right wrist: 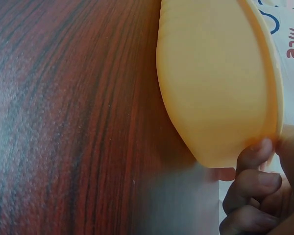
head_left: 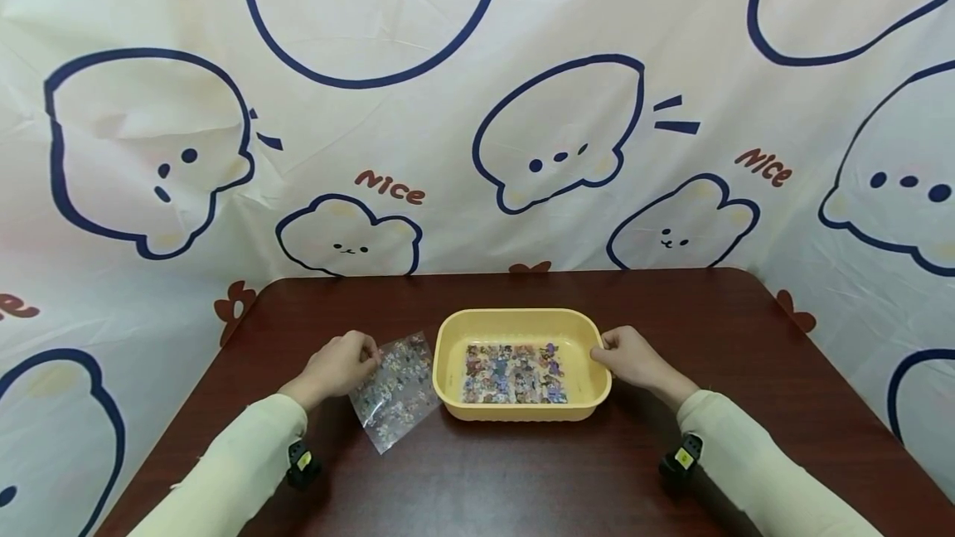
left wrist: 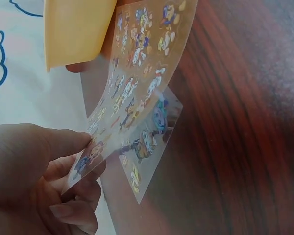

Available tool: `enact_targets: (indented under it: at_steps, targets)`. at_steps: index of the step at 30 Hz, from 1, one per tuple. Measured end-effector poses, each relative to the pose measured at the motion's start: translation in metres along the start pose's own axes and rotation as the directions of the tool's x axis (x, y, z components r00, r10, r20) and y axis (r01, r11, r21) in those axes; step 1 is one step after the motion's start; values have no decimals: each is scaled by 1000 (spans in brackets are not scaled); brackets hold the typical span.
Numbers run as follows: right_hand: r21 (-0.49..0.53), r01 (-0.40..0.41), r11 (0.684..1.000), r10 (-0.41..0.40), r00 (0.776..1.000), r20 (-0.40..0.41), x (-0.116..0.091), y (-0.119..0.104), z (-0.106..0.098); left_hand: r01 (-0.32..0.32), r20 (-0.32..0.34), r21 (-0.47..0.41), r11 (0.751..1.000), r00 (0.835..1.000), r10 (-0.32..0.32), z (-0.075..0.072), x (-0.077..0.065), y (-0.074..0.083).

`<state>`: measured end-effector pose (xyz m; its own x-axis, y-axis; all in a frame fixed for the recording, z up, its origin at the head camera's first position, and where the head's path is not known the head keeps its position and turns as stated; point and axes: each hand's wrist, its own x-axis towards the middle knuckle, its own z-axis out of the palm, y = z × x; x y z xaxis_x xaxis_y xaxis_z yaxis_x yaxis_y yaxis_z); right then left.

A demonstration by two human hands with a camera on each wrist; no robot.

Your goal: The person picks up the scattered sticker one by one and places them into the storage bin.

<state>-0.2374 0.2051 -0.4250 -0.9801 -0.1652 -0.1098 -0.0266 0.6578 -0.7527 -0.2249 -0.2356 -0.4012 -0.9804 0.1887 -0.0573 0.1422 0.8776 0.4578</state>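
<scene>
In the head view my left hand [head_left: 341, 367] pinches a clear sticker sheet [head_left: 399, 396] by its upper left edge, just left of the yellow tray [head_left: 522, 413]. The left wrist view shows my left thumb on top of the bent sheet [left wrist: 130, 93], which carries small cartoon figures. Beneath it a clear corner with more figures [left wrist: 146, 147] sticks out over the table. My right hand [head_left: 632, 361] grips the tray's right rim, with curled fingers [right wrist: 257, 156] on the outside of the wall. Inside the tray lie colorful sticker sheets [head_left: 515, 373] with tiny figures.
The tray and the sheet are on a dark reddish-brown wooden table [head_left: 522, 479]. A white cloth [head_left: 448, 131] with blue cartoon outlines and the word "Nice" hangs behind the table and along its sides.
</scene>
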Motion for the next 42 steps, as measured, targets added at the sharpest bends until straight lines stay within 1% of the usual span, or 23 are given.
enact_targets:
  at_steps: [4, 16, 24, 31, 34, 42]
  targets:
    - [5, -8, 1000, 8, 1000, 2, 0, 0, 0, -6, 1, 3, 1000, 1000, 6, -2, 0, 0]
    - [9, 2, 1000, -2, 1000, 0, 0, 1, 0, -7, -3, 8, 1000, 1000, 7, -9, -2, 4]
    - [11, 16, 1000, -16, 1000, 4, -1, 1, -1, -5, 5, -7, 1000, 1000, 5, -17, 2, 5]
    - [12, 17, 1000, -17, 1000, 5, -1, 0, -1, 1, 10, -18, 1000, 1000, 0, -24, 3, 9]
    - [11, 19, 1000, -19, 1000, 7, 0, 0, -1, -6, 10, -19, 1000, 1000, 6, -27, 3, 10]
    - [12, 17, 1000, -17, 1000, 11, 1, 1, -1, 1, -5, -19, 1000, 1000, -1, -34, 4, 12]
